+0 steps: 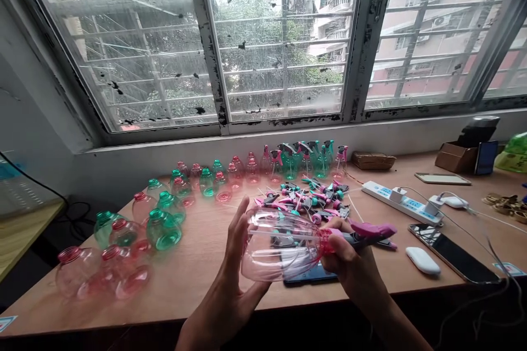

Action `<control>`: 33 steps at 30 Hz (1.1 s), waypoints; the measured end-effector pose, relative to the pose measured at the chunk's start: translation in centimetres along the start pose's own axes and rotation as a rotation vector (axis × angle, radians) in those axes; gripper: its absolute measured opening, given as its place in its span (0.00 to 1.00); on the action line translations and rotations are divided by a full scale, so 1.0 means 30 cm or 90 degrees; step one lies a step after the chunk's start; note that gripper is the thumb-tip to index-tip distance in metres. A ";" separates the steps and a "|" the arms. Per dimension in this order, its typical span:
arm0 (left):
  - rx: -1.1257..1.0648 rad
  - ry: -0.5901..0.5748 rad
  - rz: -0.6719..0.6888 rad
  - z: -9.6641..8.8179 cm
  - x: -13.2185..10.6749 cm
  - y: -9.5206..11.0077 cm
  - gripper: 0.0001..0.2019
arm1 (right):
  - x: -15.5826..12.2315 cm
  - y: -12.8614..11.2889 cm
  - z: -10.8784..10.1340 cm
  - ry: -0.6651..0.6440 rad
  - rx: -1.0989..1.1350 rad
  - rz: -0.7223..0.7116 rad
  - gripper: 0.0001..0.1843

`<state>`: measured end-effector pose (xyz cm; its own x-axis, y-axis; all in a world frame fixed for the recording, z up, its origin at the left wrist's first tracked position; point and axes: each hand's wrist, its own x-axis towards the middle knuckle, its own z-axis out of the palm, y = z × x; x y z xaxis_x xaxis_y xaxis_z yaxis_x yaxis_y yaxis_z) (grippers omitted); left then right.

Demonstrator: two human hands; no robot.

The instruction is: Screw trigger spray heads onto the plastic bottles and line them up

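Note:
I hold a clear pink spray bottle (280, 244) on its side above the front of the wooden table (197, 263). My left hand (239, 263) cups the bottle's base, fingers curved round it. My right hand (343, 263) is closed round the neck, where a pink and grey trigger sprayer head (370, 230) sits on the bottle. Loose sprayer heads (308, 197) in pink and teal lie in a heap just beyond the bottle.
Several empty pink and green bottles (160, 225) lie at the left. Assembled spray bottles (304, 156) stand by the window sill. On the right are a power strip (401, 203), a phone (453, 252), a white mouse-like object (422, 260) and a cardboard box (455, 156).

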<state>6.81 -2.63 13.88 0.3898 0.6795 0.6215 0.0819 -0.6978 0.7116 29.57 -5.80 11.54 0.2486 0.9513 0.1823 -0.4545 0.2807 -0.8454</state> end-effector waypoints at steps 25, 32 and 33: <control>0.019 -0.043 0.023 0.002 0.003 -0.005 0.45 | -0.002 -0.012 0.000 0.012 0.036 0.010 0.22; -0.037 -0.085 -0.064 -0.006 0.018 -0.034 0.48 | -0.003 -0.025 -0.009 0.023 0.008 -0.018 0.23; -0.026 -0.076 -0.044 -0.001 0.018 -0.037 0.46 | -0.001 -0.027 -0.011 0.023 0.005 -0.015 0.23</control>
<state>6.91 -1.48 13.45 0.4912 0.6923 0.5286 0.0758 -0.6385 0.7658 30.21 -6.09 12.05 0.2897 0.9392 0.1845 -0.4549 0.3047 -0.8368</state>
